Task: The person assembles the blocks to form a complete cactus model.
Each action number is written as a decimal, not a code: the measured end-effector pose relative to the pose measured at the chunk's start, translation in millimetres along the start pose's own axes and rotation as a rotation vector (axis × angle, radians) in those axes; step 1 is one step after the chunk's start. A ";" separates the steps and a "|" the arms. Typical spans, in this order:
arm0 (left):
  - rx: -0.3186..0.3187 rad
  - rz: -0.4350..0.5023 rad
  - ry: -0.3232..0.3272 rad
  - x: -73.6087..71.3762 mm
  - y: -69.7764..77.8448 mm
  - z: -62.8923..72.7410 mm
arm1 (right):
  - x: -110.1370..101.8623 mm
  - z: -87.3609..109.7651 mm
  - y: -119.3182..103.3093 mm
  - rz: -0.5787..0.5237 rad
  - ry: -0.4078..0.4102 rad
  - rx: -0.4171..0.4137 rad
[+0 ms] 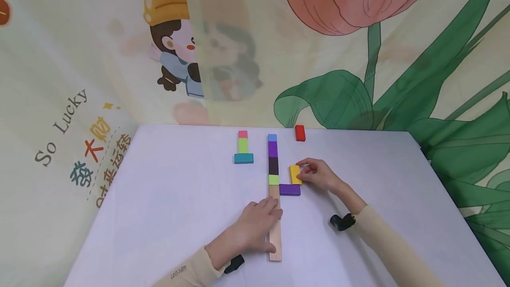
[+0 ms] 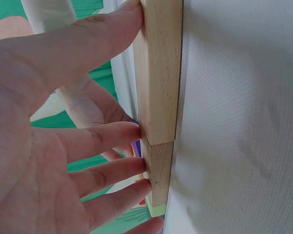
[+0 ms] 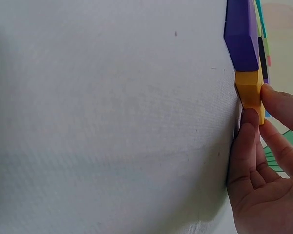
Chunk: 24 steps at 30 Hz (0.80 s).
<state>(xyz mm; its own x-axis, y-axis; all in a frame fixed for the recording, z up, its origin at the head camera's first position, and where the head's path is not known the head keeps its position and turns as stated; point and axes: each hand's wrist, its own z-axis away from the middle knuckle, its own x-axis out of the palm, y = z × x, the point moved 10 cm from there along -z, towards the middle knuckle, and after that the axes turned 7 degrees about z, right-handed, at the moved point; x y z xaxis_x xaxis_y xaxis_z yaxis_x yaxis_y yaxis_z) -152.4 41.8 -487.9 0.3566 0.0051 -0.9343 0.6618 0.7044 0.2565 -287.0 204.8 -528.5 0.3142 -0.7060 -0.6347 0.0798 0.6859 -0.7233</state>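
My right hand (image 1: 318, 174) pinches a yellow block (image 1: 295, 174) between thumb and fingers. The block's near end meets a purple block (image 1: 290, 190) lying crosswise, as the right wrist view also shows. That purple block's left end touches a long column: natural wood blocks (image 1: 275, 234), then a light green block (image 1: 273, 180), a black block (image 1: 273, 165), a second purple block (image 1: 272, 149) and a blue block (image 1: 272, 137). My left hand (image 1: 255, 225) rests on the wood blocks, its fingers extended and fingertips touching them in the left wrist view.
Left of the column, a teal block (image 1: 244, 158) lies crosswise below a lime block (image 1: 243, 145) and a pink block (image 1: 243, 134). A red block (image 1: 300, 133) sits near the table's back edge. Printed cloth hangs behind the white table (image 1: 179, 198).
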 end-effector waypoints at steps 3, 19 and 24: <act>-0.004 -0.001 -0.005 -0.9 -0.4 -0.5 | 0.1 -0.7 -0.1 -0.009 -0.003 0.003; -0.003 0.001 -0.009 0.6 0.4 -1.3 | -1.0 -0.7 4.4 0.004 0.002 0.025; -0.008 0.003 -0.014 1.5 -0.7 -2.0 | -1.4 -1.4 5.0 -0.002 0.006 0.023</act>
<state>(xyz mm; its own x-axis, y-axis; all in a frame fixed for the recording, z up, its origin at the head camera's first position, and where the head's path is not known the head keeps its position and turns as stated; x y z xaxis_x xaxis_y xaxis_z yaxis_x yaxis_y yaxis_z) -153.6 42.8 -489.9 0.3678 -0.0027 -0.9299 0.6557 0.7098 0.2573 -288.4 209.0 -531.6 0.3082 -0.7083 -0.6350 0.1019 0.6883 -0.7183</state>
